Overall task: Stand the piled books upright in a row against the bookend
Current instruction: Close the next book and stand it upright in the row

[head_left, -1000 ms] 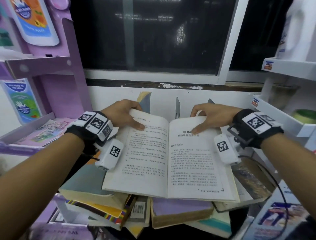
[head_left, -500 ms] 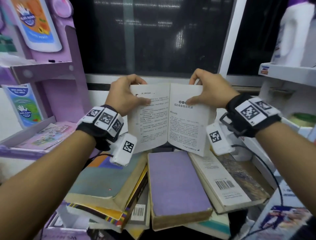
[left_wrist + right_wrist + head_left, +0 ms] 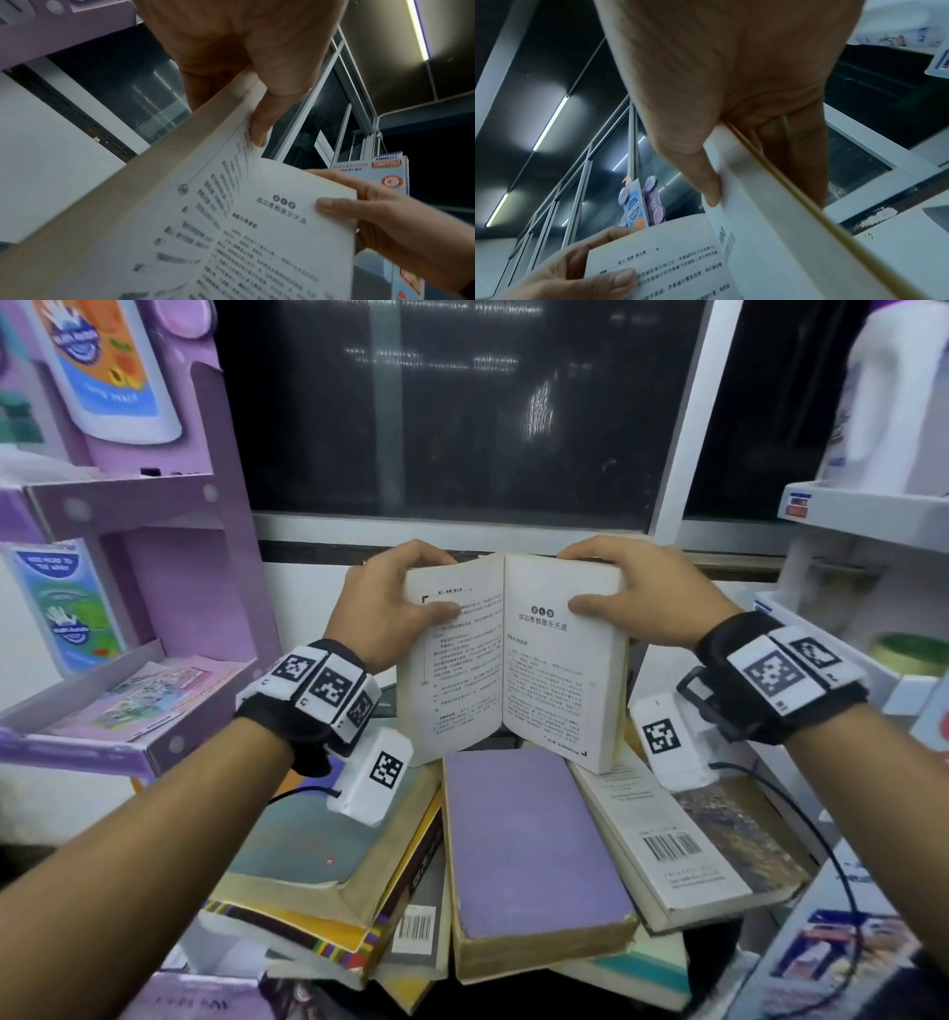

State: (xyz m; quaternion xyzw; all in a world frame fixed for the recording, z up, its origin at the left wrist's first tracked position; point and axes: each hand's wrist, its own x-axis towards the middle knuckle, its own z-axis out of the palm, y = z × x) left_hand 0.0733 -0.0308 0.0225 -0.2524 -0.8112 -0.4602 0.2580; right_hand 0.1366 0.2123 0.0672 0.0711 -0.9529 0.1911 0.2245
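The open book (image 3: 511,660) covers the far end of the pile (image 3: 529,860), so no telling what's behind it at frame center. Its cover faces away, fingers of each hand curl out of sight behind it. Lower text in the left wrist view is pure blur.

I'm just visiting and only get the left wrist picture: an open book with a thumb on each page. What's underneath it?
Observer: A messy pile of closed books. A purple book lies flat just below the open book.
Visitor: Is any book standing up yet?
Observer: None that I can see. The book with a barcode, beside the purple one, lies flat too.
Visitor: Where are the right hand's fingers?
Observer: The right wrist view shows the right hand with its fingers curled behind the yellow-edged cover.
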